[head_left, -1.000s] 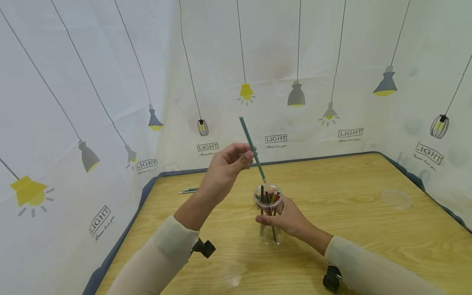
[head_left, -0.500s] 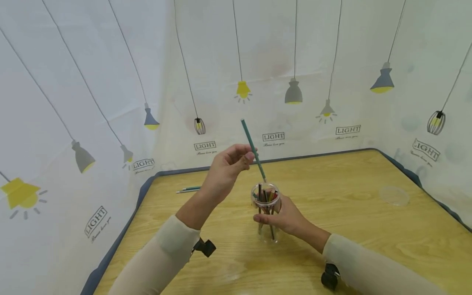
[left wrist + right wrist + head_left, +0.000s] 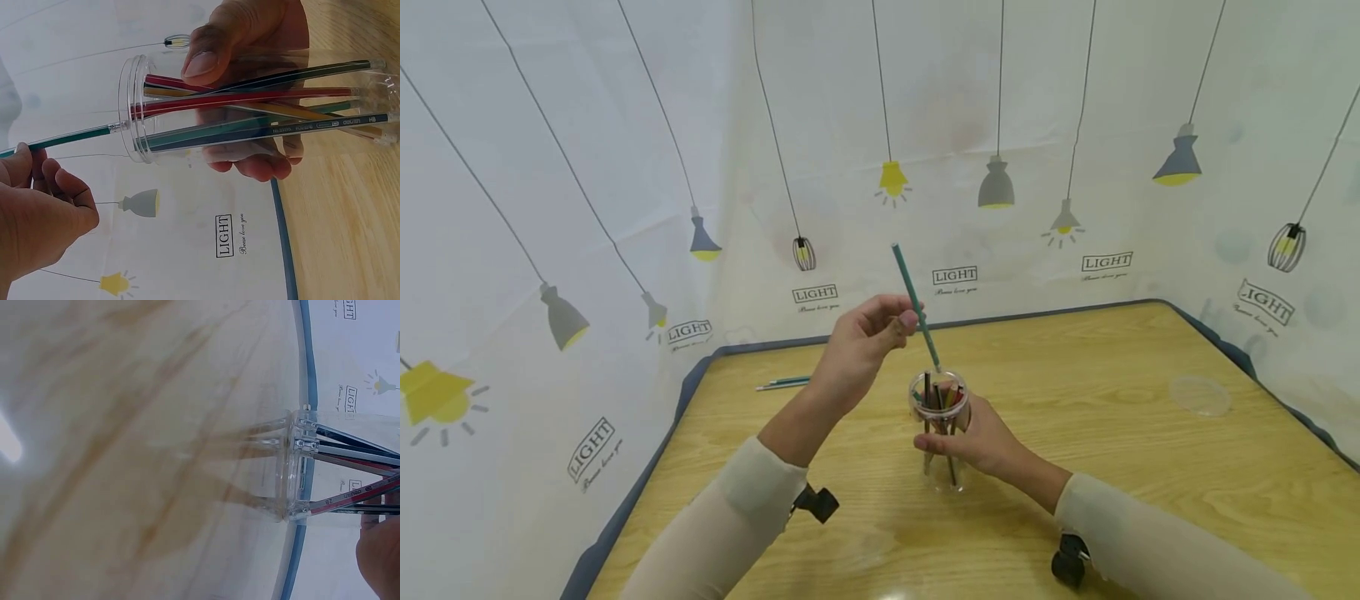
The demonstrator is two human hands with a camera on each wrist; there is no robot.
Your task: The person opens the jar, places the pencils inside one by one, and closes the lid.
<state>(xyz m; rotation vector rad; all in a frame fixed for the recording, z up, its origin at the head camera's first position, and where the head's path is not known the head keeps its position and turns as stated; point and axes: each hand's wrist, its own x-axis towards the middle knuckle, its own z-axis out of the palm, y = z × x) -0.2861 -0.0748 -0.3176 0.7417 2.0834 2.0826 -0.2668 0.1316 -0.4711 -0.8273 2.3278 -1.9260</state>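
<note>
In the head view my left hand point(image 3: 859, 346) pinches a green pencil point(image 3: 910, 287) between thumb and fingers, tilted above a clear jar point(image 3: 938, 411). The left wrist view shows the metal-banded end of this pencil point(image 3: 81, 137) right at the jar's mouth; whether it has passed the rim I cannot tell. My right hand point(image 3: 996, 442) grips the jar's side, thumb in front and fingers behind. Several pencils point(image 3: 250, 100) in red, green, yellow and dark colours lean inside the jar. From the right wrist, the jar's base point(image 3: 290, 465) shows close to the wooden table.
A few more pencils point(image 3: 785, 382) lie at the left of the wooden table point(image 3: 1075, 375), partly behind my left wrist. A round clear lid point(image 3: 1201, 396) lies flat at the right. A lamp-patterned cloth wall point(image 3: 1045, 108) borders the table's back and sides.
The head view has shifted slightly. Both hands, the pinched green pencil and the jar keep nearly the same positions relative to each other.
</note>
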